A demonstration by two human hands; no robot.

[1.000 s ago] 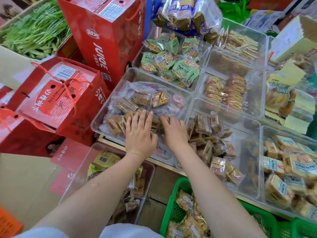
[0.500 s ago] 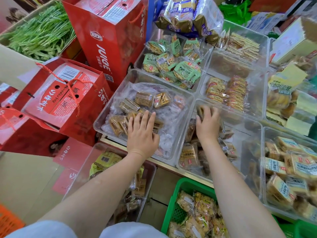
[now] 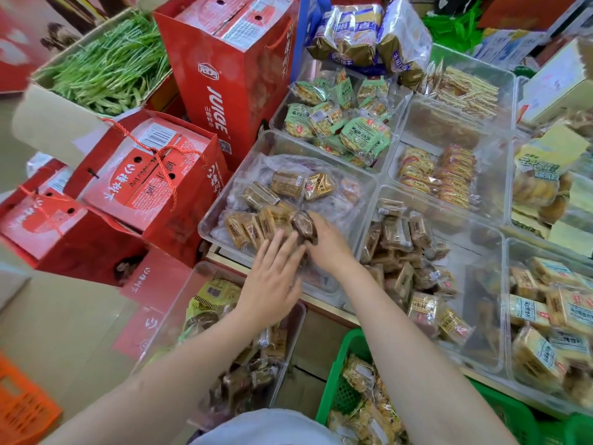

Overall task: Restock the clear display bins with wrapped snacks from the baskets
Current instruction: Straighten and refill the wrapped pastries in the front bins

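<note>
While the right hand [image 3: 330, 244] pinched a dark wrapped snack [image 3: 304, 223] between thumb and fingers just above the front row of the near-left bin [image 3: 221, 203], the left hand [image 3: 272, 277] lay beside it with fingers straight and slightly spread, touching the packets at the bin's front edge, apparently to steady the row as the new piece went in. The bin was clear rigid plastic with rounded corners, lined with a crinkled film bag [image 3: 340, 213]; its tan packets [image 3: 253, 226] stood on edge side by side, probably so more would fit and the labels would show. The held snack looked glossy and soft-cornered, darker than its neighbours. The next bin to the right [image 3: 475, 239] held a loose heap of small brown packets [image 3: 398, 239], with bare clear floor behind. Below the shelf edge a green lattice basket [image 3: 343, 374] carried crinkly yellowish packs, close under the right forearm for easy reach. Glossy red cartons [image 3: 147, 175] with cord handles were stacked at left
</note>
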